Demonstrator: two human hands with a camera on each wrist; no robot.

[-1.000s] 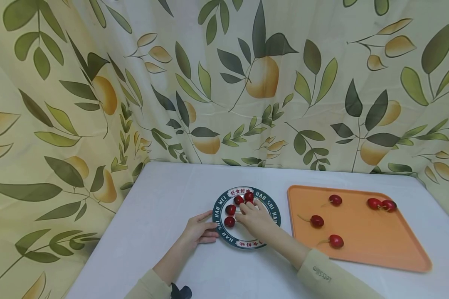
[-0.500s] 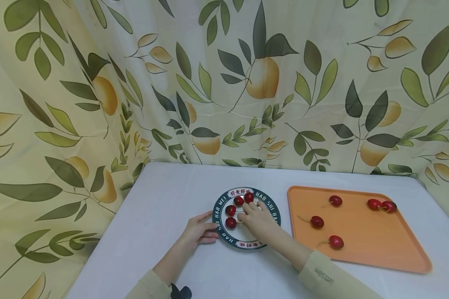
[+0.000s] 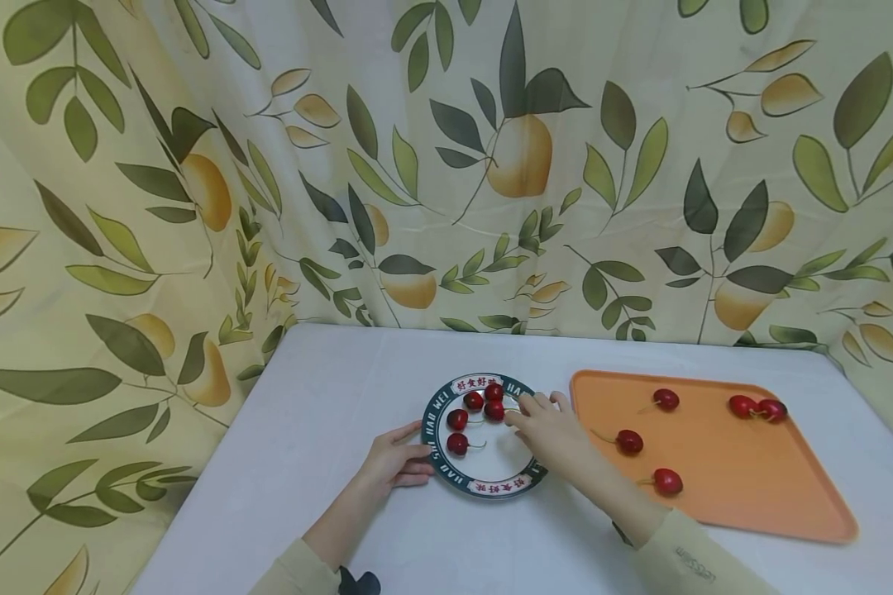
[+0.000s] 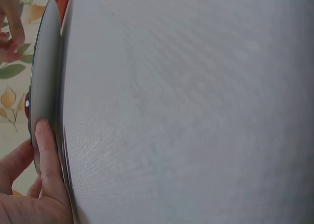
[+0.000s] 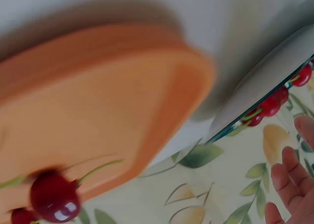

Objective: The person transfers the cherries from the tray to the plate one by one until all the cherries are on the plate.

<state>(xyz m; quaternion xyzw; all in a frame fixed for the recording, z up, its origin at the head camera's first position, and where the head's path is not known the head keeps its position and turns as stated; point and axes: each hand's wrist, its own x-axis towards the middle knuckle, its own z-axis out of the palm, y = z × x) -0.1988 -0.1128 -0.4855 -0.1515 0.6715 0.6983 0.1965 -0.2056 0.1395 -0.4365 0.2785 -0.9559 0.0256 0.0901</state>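
My left hand (image 3: 393, 459) holds the left rim of a white plate (image 3: 494, 457) with a dark green lettered border. In the left wrist view, a finger (image 4: 47, 158) of it lies along the plate's underside, with the thumb at the rim. Several dark red cherries with stems sit on the plate's left and far part, among them a near cherry (image 3: 457, 445). Over the plate's right rim is my right hand (image 3: 554, 431), holding nothing. Its fingers (image 5: 294, 172) look loosely spread in the right wrist view.
To the right of the plate lies an orange tray (image 3: 744, 504). Several cherries lie on it, including a front cherry (image 3: 667, 482) and a cherry (image 3: 628, 442) near its left side. A patterned curtain (image 3: 432, 165) hangs behind the white-covered table (image 3: 327, 388).
My right hand has moved right, from over the plate's middle to its right rim, uncovering a cherry near the far side. The left hand stays at the rim.
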